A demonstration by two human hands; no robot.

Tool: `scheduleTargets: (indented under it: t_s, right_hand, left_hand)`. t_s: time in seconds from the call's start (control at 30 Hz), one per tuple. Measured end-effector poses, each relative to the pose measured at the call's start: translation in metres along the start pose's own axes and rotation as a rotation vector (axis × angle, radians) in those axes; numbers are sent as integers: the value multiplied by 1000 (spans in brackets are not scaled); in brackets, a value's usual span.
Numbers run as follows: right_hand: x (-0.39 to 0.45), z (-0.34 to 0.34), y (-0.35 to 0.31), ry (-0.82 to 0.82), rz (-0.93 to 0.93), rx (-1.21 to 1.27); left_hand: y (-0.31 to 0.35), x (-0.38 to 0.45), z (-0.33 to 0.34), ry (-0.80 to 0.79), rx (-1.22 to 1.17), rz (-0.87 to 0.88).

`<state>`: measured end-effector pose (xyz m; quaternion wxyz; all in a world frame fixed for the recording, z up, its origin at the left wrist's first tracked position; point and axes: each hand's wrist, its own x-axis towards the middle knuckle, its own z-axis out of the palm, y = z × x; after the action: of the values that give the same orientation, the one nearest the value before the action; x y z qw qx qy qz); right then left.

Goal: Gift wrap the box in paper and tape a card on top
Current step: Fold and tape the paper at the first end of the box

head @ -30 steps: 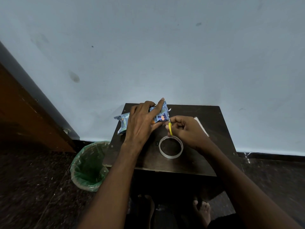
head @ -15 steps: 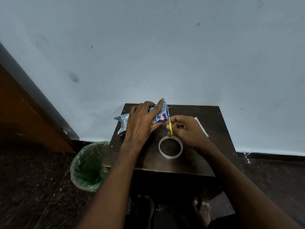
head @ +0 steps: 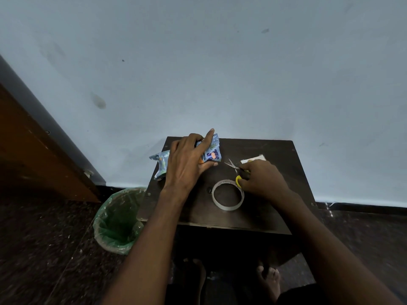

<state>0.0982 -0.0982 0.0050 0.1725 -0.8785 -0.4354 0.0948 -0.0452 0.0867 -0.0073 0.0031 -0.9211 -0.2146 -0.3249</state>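
Note:
A small box wrapped in blue patterned paper [head: 213,153] lies at the back left of the dark table [head: 259,216], with loose paper sticking out past the table's left edge. My left hand [head: 187,164] grips the box from above, forefinger stretched along its top and thumb under its near side. My right hand [head: 262,179] holds small yellow-handled scissors [head: 234,167], their blades parted and pointing towards the box, a short gap away from it. A ring of clear tape [head: 228,195] lies flat just below the scissors. A pale card [head: 253,159] lies behind my right hand.
A bin with a green liner [head: 116,221] stands on the floor left of the table. The pale wall rises right behind the table, and a brown wooden door [head: 33,155] is at far left. My bare feet [head: 269,280] are under the table's front edge.
My right hand has drawn the scissors away from the box, to the right and down, and the blades now stand parted. The card has come into view behind it. My left hand has stayed on the box.

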Motion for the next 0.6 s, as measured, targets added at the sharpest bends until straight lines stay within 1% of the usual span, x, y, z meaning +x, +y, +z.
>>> scheduleTargets:
  t_s: [0.17,0.3,0.33,0.43,0.53,0.6]
  right_hand:
    - [-1,3,-4,40,-16,-44]
    - [-2,-2,-2,106,7,31]
    - [-3,-3,-1,108,0,17]
    - [0,-3,0,37,-34,-93]
    - [4,-1,0,-19,-22,-166]
    - [3,-2,-2,27,-13,-173]
  left_hand:
    - [-1,-1,0,2,-3,-17]
    - [0,-2,0,-9,-4,-22]
    - [0,-2,1,-8,-5,-23]
    - [1,-2,2,-4,-11,-21]
    - [4,-2,2,-8,-22,-20]
    - [5,-2,2,-10,-22,-18]
